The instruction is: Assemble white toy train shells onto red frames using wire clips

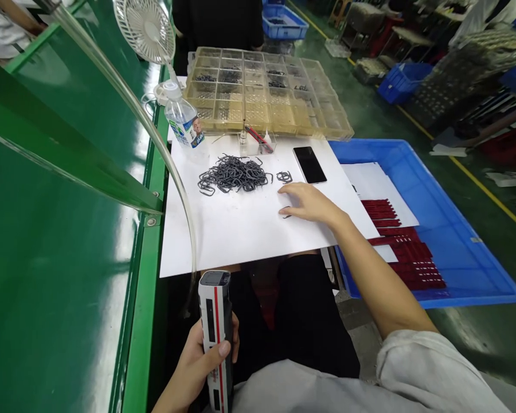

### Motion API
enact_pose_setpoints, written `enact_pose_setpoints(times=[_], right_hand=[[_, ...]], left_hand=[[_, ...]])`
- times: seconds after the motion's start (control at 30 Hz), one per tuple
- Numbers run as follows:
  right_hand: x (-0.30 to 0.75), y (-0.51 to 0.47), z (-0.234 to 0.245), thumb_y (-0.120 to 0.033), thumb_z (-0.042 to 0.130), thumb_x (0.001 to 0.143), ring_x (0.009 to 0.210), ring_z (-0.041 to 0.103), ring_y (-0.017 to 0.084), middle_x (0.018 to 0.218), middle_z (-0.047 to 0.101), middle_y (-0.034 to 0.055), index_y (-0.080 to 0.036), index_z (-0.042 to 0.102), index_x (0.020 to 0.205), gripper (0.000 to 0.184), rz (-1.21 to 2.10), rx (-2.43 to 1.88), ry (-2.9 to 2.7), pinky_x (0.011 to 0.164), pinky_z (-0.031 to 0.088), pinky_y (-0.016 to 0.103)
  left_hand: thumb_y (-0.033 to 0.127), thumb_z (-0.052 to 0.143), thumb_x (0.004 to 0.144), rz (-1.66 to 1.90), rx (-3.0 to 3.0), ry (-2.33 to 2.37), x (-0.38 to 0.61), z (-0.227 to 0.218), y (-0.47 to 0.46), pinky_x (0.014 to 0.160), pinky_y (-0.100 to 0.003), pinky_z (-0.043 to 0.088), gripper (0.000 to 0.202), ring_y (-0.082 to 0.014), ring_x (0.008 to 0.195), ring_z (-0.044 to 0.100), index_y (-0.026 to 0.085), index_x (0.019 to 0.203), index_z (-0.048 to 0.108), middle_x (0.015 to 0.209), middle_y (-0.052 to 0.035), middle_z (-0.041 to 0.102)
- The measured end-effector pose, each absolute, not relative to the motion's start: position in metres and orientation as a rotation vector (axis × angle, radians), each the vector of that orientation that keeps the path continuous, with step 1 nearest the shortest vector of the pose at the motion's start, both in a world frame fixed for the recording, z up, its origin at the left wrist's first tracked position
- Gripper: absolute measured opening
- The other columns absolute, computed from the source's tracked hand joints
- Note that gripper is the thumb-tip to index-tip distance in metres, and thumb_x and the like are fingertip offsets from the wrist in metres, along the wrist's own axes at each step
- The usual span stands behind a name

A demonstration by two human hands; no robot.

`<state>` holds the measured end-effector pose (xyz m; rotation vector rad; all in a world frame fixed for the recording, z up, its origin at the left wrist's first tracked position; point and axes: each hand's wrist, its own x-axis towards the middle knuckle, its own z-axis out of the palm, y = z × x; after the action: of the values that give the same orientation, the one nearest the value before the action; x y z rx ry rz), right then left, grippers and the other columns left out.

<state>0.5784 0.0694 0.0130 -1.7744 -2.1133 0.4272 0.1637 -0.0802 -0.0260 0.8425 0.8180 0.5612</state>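
Note:
My left hand [212, 350] is wrapped round a long white-and-black box-shaped device [215, 321] with a red stripe, held upright in front of my lap. Over the white sheet [223, 235], my right hand [305, 202] reaches in with thumb and forefinger spread apart. A small dark bent piece [287, 215] lies at the thumb tip, partly covered by it; whether they touch I cannot tell. Just beyond the forefinger is a little group of similar bent pieces [284, 176]. To its left a large heap of dark grey hook-like pieces [236, 174] rests on the sheet.
A phone [309, 164], a water bottle [184, 123] and a small clear holder with red-handled pliers [258, 139] stand around the heap. Behind is a compartmented plastic tray [258, 123]. At right sits a blue bin [468, 258] with dark red strips. A clear tube [155, 135] and green frame border the left.

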Motion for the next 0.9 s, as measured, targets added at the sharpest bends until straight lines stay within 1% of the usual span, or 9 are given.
enact_pose_setpoints(times=[0.13, 0.23, 0.37, 0.43, 0.57, 0.63, 0.73, 0.8, 0.9], right_hand=[[0.548, 0.044, 0.013, -0.052, 0.080, 0.103, 0.101, 0.076, 0.034, 0.115, 0.081, 0.0186, -0.014, 0.078, 0.118, 0.041, 0.187, -2.290, -1.791, 0.088, 0.058, 0.041], [0.534, 0.035, 0.014, -0.028, 0.073, 0.107, 0.104, 0.076, 0.030, 0.115, 0.082, 0.0142, -0.017, 0.080, 0.114, 0.015, 0.291, -2.252, -1.949, 0.087, 0.056, 0.036], [0.533, 0.029, 0.025, -0.007, 0.058, 0.108, 0.124, 0.074, 0.027, 0.130, 0.083, 0.0100, -0.021, 0.079, 0.123, 0.029, 0.323, -2.136, -2.031, 0.097, 0.055, 0.034], [0.528, 0.024, 0.031, -0.021, 0.058, 0.114, 0.116, 0.077, 0.031, 0.124, 0.083, 0.0140, -0.017, 0.076, 0.129, 0.023, 0.273, -2.236, -1.915, 0.092, 0.056, 0.037], [0.504, 0.013, 0.032, -0.060, 0.072, 0.109, 0.102, 0.078, 0.037, 0.111, 0.082, 0.0208, -0.012, 0.076, 0.123, 0.050, 0.205, -2.556, -1.675, 0.079, 0.057, 0.040], [0.494, 0.011, 0.025, -0.050, 0.071, 0.111, 0.112, 0.076, 0.039, 0.121, 0.080, 0.0241, -0.011, 0.078, 0.120, 0.041, 0.193, -2.512, -1.741, 0.083, 0.059, 0.041], [0.494, 0.013, 0.012, -0.022, 0.064, 0.112, 0.125, 0.072, 0.035, 0.133, 0.080, 0.0187, -0.014, 0.079, 0.124, 0.021, 0.240, -2.253, -1.920, 0.098, 0.060, 0.042], [0.503, 0.016, 0.003, -0.013, 0.064, 0.107, 0.128, 0.071, 0.032, 0.137, 0.081, 0.0138, -0.017, 0.079, 0.129, 0.028, 0.300, -2.065, -1.971, 0.107, 0.059, 0.043], [0.515, 0.022, -0.007, -0.015, 0.072, 0.100, 0.130, 0.072, 0.034, 0.141, 0.081, 0.0132, -0.017, 0.078, 0.136, 0.036, 0.333, -1.902, -1.903, 0.113, 0.060, 0.049]], left_hand=[[0.067, 0.087, 0.093, 0.515, 1.018, 0.919, 0.164, -0.031, -0.082, 0.069, -0.031, 0.050, 0.053, -0.0181, 0.074, 0.061, 0.017, 0.109, 0.075, 0.090, -0.0042, 0.067], [0.066, 0.088, 0.093, 0.467, 1.120, 0.946, 0.160, -0.038, -0.086, 0.070, -0.032, 0.050, 0.054, -0.0192, 0.074, 0.060, 0.018, 0.116, 0.076, 0.086, -0.0033, 0.068], [0.060, 0.088, 0.093, 0.439, 1.210, 0.967, 0.156, -0.044, -0.088, 0.069, -0.033, 0.053, 0.048, -0.0219, 0.075, 0.062, 0.019, 0.117, 0.079, 0.087, -0.0043, 0.069], [0.057, 0.088, 0.094, 0.420, 1.259, 0.981, 0.155, -0.044, -0.088, 0.069, -0.033, 0.054, 0.044, -0.0229, 0.076, 0.062, 0.019, 0.114, 0.080, 0.086, -0.0046, 0.069], [0.058, 0.085, 0.095, 0.390, 1.334, 0.976, 0.158, -0.042, -0.086, 0.066, -0.033, 0.054, 0.043, -0.0232, 0.075, 0.061, 0.020, 0.114, 0.082, 0.081, -0.0040, 0.067], [0.060, 0.085, 0.094, 0.384, 1.366, 0.983, 0.162, -0.037, -0.085, 0.067, -0.033, 0.055, 0.047, -0.0231, 0.076, 0.060, 0.020, 0.119, 0.082, 0.081, -0.0037, 0.067], [0.062, 0.085, 0.094, 0.376, 1.410, 1.007, 0.168, -0.027, -0.083, 0.073, -0.033, 0.055, 0.052, -0.0222, 0.079, 0.059, 0.021, 0.126, 0.082, 0.086, -0.0034, 0.067], [0.063, 0.082, 0.096, 0.373, 1.435, 0.995, 0.171, -0.020, -0.082, 0.076, -0.033, 0.054, 0.050, -0.0216, 0.080, 0.057, 0.021, 0.123, 0.083, 0.088, -0.0028, 0.066], [0.062, 0.077, 0.099, 0.361, 1.480, 0.924, 0.174, -0.017, -0.078, 0.073, -0.031, 0.049, 0.044, -0.0199, 0.078, 0.054, 0.020, 0.110, 0.083, 0.084, -0.0014, 0.060]])
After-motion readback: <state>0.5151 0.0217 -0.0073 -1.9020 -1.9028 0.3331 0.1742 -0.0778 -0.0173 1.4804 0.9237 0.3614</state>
